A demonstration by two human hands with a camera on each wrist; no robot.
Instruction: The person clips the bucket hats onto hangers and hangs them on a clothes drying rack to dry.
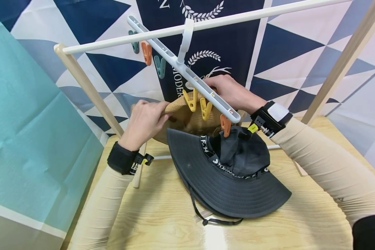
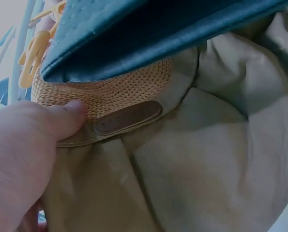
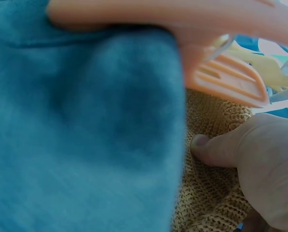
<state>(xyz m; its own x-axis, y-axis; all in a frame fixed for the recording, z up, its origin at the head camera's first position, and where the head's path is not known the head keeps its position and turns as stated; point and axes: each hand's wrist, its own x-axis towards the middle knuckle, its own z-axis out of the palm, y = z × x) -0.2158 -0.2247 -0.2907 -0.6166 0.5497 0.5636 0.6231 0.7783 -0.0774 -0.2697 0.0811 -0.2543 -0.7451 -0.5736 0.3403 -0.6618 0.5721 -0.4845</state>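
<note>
A tan hat [image 1: 206, 121] with a woven crown and a smooth fabric brim is held up behind the white clip hanger [image 1: 160, 47]. My left hand [image 1: 145, 119] pinches its left edge, thumb on the woven part beside a brown label patch [image 2: 128, 117]. On the far side, my right hand [image 1: 231, 92] grips the woven fabric [image 3: 209, 193] with the thumb showing. Two yellow clips [image 1: 206, 109] hang at the hat's upper edge; whether they bite it cannot be told. In front, a black wide-brimmed hat [image 1: 234, 196] hangs from an orange clip [image 1: 225, 125].
The hanger hooks over a white rod [image 1: 253, 17] on a wooden frame [image 1: 87, 88]. Green clips [image 1: 159, 66] and another orange clip [image 1: 146, 52] hang at its far end. A chin cord [image 1: 205, 221] dangles from the black hat over the wooden table [image 1: 162, 215].
</note>
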